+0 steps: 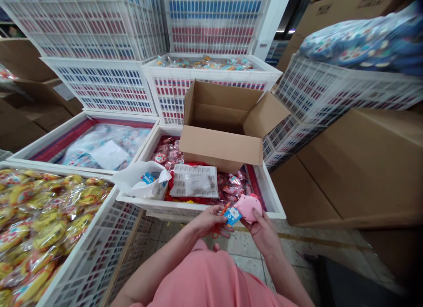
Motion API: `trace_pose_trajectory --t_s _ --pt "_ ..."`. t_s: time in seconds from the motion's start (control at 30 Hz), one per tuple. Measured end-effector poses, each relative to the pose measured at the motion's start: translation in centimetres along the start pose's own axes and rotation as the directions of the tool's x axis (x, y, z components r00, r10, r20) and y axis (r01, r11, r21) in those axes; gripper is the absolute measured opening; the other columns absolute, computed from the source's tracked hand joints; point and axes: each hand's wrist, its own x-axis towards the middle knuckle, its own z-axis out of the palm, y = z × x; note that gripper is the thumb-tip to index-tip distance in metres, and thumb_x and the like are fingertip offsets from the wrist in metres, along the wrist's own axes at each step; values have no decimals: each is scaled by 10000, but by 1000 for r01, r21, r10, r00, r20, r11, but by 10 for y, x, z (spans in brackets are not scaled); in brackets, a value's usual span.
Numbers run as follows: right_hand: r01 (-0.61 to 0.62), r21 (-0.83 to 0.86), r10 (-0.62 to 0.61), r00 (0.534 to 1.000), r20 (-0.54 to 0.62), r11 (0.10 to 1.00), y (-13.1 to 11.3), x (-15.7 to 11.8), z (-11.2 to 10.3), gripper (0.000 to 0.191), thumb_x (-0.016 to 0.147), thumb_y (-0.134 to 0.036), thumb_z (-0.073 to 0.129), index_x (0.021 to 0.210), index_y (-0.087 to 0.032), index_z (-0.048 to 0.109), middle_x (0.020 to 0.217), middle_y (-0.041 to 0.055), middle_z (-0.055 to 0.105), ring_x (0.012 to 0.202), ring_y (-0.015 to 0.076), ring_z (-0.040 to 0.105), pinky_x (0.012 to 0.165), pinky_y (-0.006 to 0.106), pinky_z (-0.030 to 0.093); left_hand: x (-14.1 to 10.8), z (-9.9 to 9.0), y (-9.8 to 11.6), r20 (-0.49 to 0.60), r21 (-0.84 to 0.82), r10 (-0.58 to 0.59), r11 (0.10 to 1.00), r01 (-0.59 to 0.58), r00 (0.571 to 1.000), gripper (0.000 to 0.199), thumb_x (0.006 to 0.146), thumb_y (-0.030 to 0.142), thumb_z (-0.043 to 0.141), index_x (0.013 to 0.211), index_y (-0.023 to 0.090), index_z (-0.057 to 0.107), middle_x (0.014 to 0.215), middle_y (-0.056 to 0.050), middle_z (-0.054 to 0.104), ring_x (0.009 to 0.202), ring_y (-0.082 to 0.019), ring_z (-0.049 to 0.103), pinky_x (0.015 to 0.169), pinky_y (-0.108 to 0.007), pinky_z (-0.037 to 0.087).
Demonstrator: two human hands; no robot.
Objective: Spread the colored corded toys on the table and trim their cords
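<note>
In front of my body, a pink toy [248, 207] with a rounded shape is gripped by my right hand [259, 225], thumb on its face. A blue and white tag [232, 216] sits at the toy's left side. My left hand [211, 221] pinches that tag near its edge, with an orange cord [225, 208] by the fingers. Just beyond the hands lies a pale tray sheet [194, 181] with rows of small squares and a clear plastic bag on it. To its left is a crumpled white wrapping [140, 181] with blue cards inside.
An open cardboard box [221, 144] rests on a white crate [276, 205] of wrapped pink toys. Yellow wrapped toys [49, 230] fill the crate at left. Stacked white crates [102, 86] rise behind. Large cartons [357, 174] stand at right.
</note>
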Motion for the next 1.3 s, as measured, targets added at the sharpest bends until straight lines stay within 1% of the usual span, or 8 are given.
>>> trace_pose_trajectory --t_s 0.1,0.17,0.27,0.33,0.5,0.73,1.1,1.3 --pt "-28 48 27 999 42 998 1 -1 -2 454 686 -368 818 1102 -288 656 1043 1 733 894 192 694 714 340 607 3 -2 -2 -46 -102 38 994 -42 998 436 661 306 805 942 170 501 768 2 613 602 -166 646 573 -338 563" --pt "-71 70 68 997 43 995 1 -1 -2 408 704 -412 799 1060 -256 675 992 18 743 808 184 700 626 299 604 5 -4 -3 -37 -206 30 978 -37 999 318 733 280 743 908 185 494 661 49 542 505 -107 548 558 -304 539" --pt "-131 89 131 991 1 987 3 -3 1 367 708 -437 790 987 -215 699 895 26 751 673 152 682 528 240 577 5 -5 -3 105 -356 -27 933 62 994 145 814 217 622 819 190 480 518 85 369 408 -74 361 484 -216 429" --pt "-149 90 149 989 5 985 5 -5 5 367 705 -423 795 990 -210 701 907 23 750 644 137 669 503 219 564 5 -5 -4 237 -410 -62 898 158 969 102 839 203 566 782 184 483 488 89 285 381 -70 252 426 -190 315" --pt "-161 60 159 987 35 985 7 -7 9 393 700 -440 793 997 -198 704 870 22 745 608 123 648 500 207 554 -1 -1 -4 382 -415 -125 862 291 916 207 881 296 531 722 191 451 472 84 227 381 -67 95 392 -200 109" --pt "-164 68 163 986 19 984 8 -6 6 423 669 -432 818 993 -187 698 844 21 744 610 125 645 499 205 550 -3 1 -5 440 -401 -128 858 322 889 293 919 396 488 714 199 416 466 81 218 397 -71 44 412 -213 45" --pt "-165 73 164 986 9 984 9 -5 4 415 701 -414 803 1017 -173 686 839 31 742 614 132 646 503 223 555 -1 2 -5 449 -392 -142 856 337 882 219 919 333 483 752 191 483 484 74 219 423 -82 42 418 -219 43" --pt "-163 97 164 986 -8 982 9 -5 2 484 632 -460 843 989 -172 690 807 23 737 597 124 626 504 224 551 3 1 -7 478 -375 -151 856 357 865 211 914 351 488 779 191 514 483 70 241 410 -83 85 420 -223 55"
